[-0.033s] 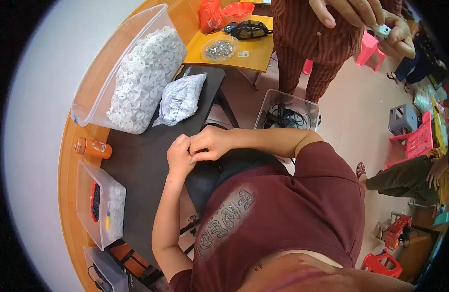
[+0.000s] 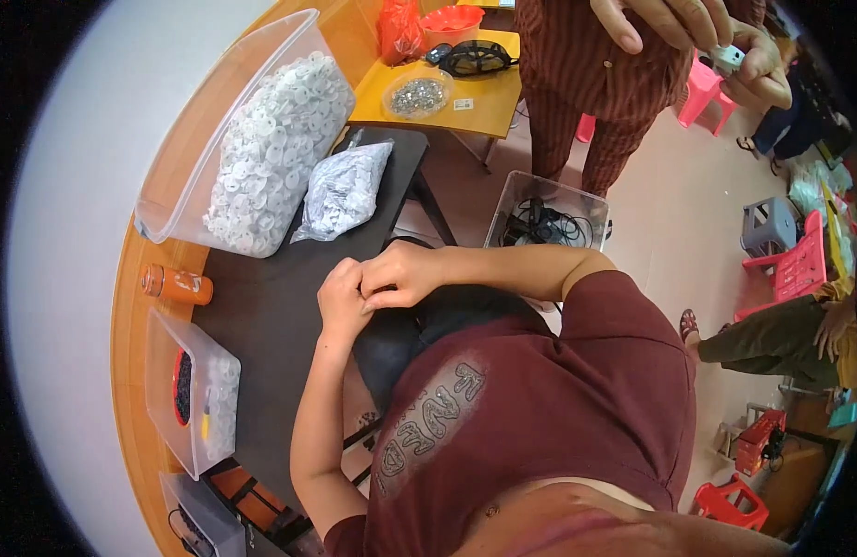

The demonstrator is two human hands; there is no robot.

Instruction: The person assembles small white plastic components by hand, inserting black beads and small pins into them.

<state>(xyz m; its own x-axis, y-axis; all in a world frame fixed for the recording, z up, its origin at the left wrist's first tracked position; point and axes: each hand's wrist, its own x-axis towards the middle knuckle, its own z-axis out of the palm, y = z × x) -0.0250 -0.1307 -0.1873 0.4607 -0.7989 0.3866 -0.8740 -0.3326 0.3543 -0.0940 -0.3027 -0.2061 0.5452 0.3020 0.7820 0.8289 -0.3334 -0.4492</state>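
rests left hand (image 2: 338,297), curled closed, against right hand (image 2: 405,272), likewise curled, near black table (image 2: 270,316); cannot tell if gripping anything. has bag of white pieces (image 2: 347,193) seemingly filled, on table beside clear bin (image 2: 206,130); leaves many plastic discs (image 2: 280,139) loose there.

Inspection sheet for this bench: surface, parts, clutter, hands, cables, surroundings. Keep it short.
Surface: black table, partly covered by containers.
Parts: large transparent bin of white pieces; filled plastic bag beside it; smaller transparent bin, also with white pieces.
Clutter: orange bottle near the table's left edge.
Hands: left hand and right hand touching, fingers curled; anything between them is hidden.
Cables: black cables loosely heaped in a floor bin.
Surroundings: standing person holding a small white item; yellow table; grey stool.
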